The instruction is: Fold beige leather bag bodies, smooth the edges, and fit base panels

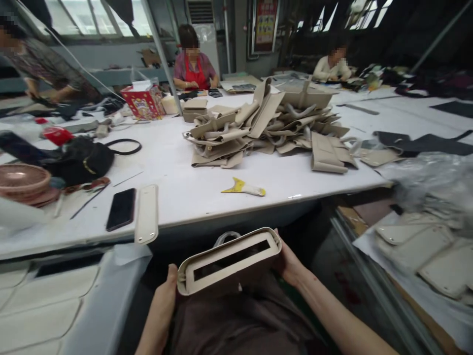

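Observation:
A beige bag (229,253) is held low in front of my lap between both hands. Its one visible side has a pale rectangular border around a long, dark slot, and clear plastic sticks up behind it. My left hand (166,291) grips the left end, thumb on the outer edge. Around the right end, my right hand (288,261) is closed, with most of its fingers hidden behind the bag. Beyond them on the white table (185,197) lie a yellow-and-white pointed tool (244,187), a flat beige strip with snaps (147,212) and a black phone (121,209).
Piled beige bag pieces (258,123) cover the table's middle. A black bag (83,160) and pink fan (24,178) stand left. Pale panels lie at lower left (48,320) and right (410,241), near plastic wrap (432,177). Several people work across the table.

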`<state>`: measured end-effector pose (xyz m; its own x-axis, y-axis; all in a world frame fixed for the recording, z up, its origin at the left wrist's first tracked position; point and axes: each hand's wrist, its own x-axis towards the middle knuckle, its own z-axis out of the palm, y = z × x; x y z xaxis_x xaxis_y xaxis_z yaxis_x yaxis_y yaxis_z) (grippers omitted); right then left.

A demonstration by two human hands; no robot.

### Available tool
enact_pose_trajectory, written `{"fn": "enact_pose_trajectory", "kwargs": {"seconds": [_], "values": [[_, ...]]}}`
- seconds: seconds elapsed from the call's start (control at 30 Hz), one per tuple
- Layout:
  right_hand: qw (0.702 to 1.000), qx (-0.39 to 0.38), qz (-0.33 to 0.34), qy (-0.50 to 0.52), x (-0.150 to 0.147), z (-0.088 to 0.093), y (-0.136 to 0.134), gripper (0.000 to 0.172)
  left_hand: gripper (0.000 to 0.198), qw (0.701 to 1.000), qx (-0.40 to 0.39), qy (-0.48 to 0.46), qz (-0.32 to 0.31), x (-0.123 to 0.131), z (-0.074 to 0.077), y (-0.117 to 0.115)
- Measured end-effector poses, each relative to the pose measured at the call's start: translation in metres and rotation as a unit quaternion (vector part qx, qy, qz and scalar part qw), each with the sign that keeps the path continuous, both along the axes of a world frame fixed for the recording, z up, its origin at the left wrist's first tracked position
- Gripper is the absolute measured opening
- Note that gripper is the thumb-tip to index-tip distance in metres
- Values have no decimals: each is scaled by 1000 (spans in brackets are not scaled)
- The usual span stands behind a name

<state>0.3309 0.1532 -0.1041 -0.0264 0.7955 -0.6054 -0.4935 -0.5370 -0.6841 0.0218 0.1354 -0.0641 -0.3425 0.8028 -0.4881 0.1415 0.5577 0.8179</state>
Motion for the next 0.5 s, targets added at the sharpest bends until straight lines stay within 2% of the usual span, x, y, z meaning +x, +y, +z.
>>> {"fn": "enact_pose_trajectory", "kwargs": {"seconds": [0.1,0.17,0.27,0.37,0.43,0.5], "values": [[998,-33,-23,51,-3,11,-4,62,57,977,-10,114,-180,-16,20,4],[997,-30,-23,64,-5,22,-7,61,55,947,-25,192,-258,-17,30,5],[999,3,4,35,-5,34,-12,62,54,916,-55,263,-299,-12,40,6],[995,27,45,-81,0,38,-16,58,49,897,-64,306,-314,-7,44,8],[972,46,89,-211,6,38,-14,53,47,883,-80,330,-324,-6,46,11],[927,80,137,-339,12,39,-10,48,46,869,-98,345,-339,-6,47,13]]}}
